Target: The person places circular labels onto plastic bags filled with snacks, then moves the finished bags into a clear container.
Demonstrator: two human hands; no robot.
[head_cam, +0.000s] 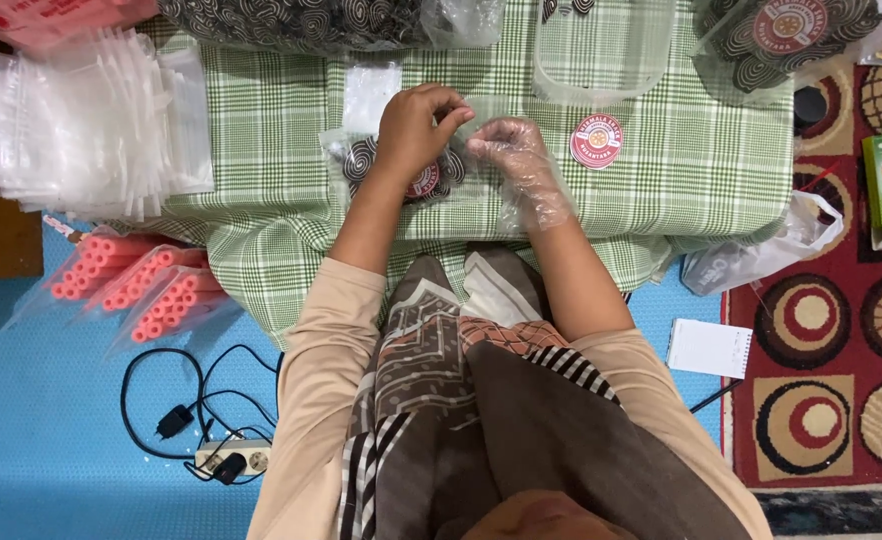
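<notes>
My left hand (416,125) is bare and pinches the top edge of a clear plastic bag (401,175) holding dark spiral-patterned snacks with a round red label. My right hand (521,160) wears a thin clear plastic glove and grips the same bag's top edge, fingertips meeting those of the left hand. The bag lies on a green checked cloth (261,130). A loose round red sticker (596,142) sits on the cloth just right of my right hand.
A pile of empty clear zip bags (81,120) lies at left. Bags of pink tube snacks (151,290) rest on the blue mat. A power strip with black cables (226,460) is at lower left. Filled snack bags (791,35) and a patterned rug (831,350) are at right.
</notes>
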